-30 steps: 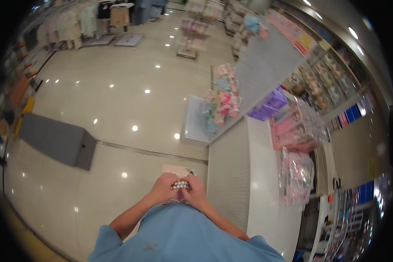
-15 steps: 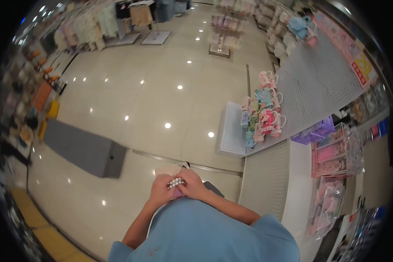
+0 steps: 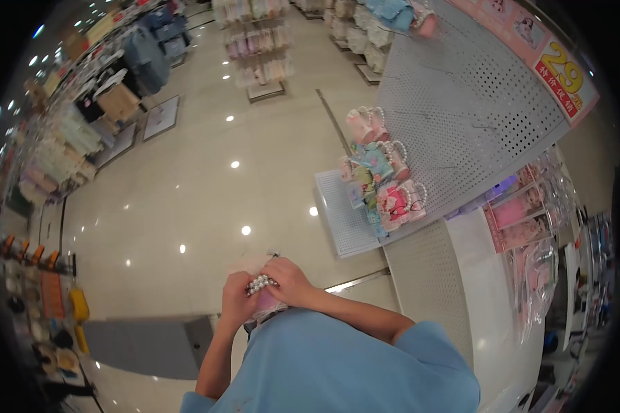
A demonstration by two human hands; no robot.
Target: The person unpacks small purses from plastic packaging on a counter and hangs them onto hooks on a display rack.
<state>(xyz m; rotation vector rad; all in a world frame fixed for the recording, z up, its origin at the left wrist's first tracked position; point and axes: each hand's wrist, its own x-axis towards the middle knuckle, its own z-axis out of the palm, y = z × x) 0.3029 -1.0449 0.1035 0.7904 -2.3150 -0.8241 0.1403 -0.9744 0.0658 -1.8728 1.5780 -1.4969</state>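
Close in front of my blue shirt, both hands are closed at a short string of pearl-like beads. My left hand grips its left end, and my right hand pinches it from the right. Below the beads shows a pink and lilac piece, partly covered by my fingers; what it is exactly I cannot make out. Pale pink, sheer-looking material sticks out beyond my hands. To the right, small pastel items with pearl loops hang in a cluster on the pegboard.
A grey perforated pegboard with bare hooks rises at the right, a pink and yellow price sign on its edge. A white perforated bin adjoins it. A grey bench stands left on the tiled floor. Clothes racks line the far left.
My view has turned to the right, so the pegboard and racks sit further left. Both hands stay on the beads; the right hand has shifted slightly, showing more of the pink piece.
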